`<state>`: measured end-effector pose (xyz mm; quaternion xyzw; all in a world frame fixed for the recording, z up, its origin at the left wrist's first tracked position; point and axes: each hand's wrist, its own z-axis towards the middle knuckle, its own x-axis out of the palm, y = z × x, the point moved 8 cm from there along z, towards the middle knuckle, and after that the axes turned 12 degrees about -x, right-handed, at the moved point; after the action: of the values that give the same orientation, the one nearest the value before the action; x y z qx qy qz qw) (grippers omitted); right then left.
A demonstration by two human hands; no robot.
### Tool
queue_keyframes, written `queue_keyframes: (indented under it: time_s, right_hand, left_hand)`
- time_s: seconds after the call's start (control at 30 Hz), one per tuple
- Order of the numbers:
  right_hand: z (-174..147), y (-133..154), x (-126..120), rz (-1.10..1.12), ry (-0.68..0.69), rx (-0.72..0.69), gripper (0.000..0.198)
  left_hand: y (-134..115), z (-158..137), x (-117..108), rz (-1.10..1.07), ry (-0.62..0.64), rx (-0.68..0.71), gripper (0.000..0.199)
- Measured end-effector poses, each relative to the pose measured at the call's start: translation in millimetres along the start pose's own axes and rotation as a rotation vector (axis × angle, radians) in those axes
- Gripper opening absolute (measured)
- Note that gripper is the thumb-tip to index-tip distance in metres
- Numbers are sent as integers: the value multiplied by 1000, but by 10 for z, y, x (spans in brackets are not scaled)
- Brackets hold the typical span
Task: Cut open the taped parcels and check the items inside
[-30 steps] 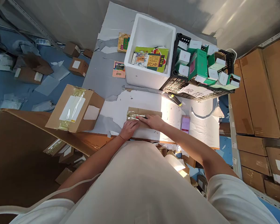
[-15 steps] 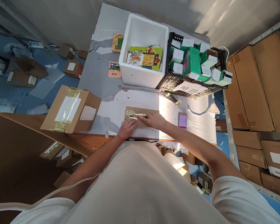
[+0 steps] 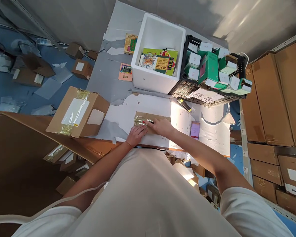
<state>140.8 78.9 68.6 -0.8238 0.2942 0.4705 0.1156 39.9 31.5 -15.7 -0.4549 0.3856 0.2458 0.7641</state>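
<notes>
In front of the white foam box (image 3: pixel 144 75), the right hand (image 3: pixel 163 127) covers part of a taped cardboard parcel (image 3: pixel 160 117), and its fingers mostly hide a small dark object (image 3: pixel 151 122) I can't identify. The left hand (image 3: pixel 137 135) conceals the parcel's near-left corner. Right of the foam box, tall cartons (image 3: pixel 287 95) are cut off; far left of it, floor clutter (image 3: pixel 5 62) blurs.

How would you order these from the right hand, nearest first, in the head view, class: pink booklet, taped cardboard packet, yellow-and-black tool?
1. Taped cardboard packet: directly under the right hand.
2. Yellow-and-black tool: ahead, to the right.
3. Pink booklet: farther ahead, to the left.
</notes>
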Motion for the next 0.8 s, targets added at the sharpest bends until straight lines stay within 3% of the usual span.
queue_keyframes:
  time_s: [0.2, 0.33, 0.63, 0.8]
  right_hand:
    - [-34, 64, 60, -10, 17, -14, 56]
    - [-164, -32, 164, -14, 69, 48, 55]
    - [-1216, -435, 537, -58, 250, 305, 71]
    - [-1634, -542, 675, 5, 122, 307, 74]
  left_hand:
    - [-12, 11, 12, 29, 35, 6, 36]
    - [-44, 10, -8, 62, 31, 0, 35]
    - [-129, 38, -36, 42, 29, -13, 35]
    - [-176, 84, -61, 96, 85, -71, 36]
